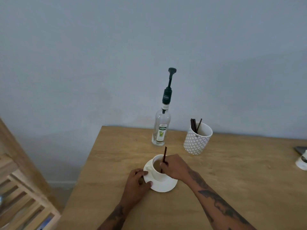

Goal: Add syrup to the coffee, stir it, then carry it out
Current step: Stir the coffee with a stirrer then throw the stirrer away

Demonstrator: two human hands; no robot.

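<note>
A white coffee cup (157,174) with pale brown coffee stands on a white saucer (166,185) near the table's left side. My right hand (174,166) pinches a dark stir stick (165,154) whose lower end dips into the coffee. My left hand (138,181) grips the saucer's left rim, thumb on top. Behind the cup stands a clear syrup bottle (161,128) with a tall dark green pump, untouched.
A patterned white cup (196,141) holding several dark stir sticks stands at the back right of the wooden table (232,188). A small white object (302,162) lies at the right edge. A slatted wooden shelf (25,196) is to the left. A wall runs behind.
</note>
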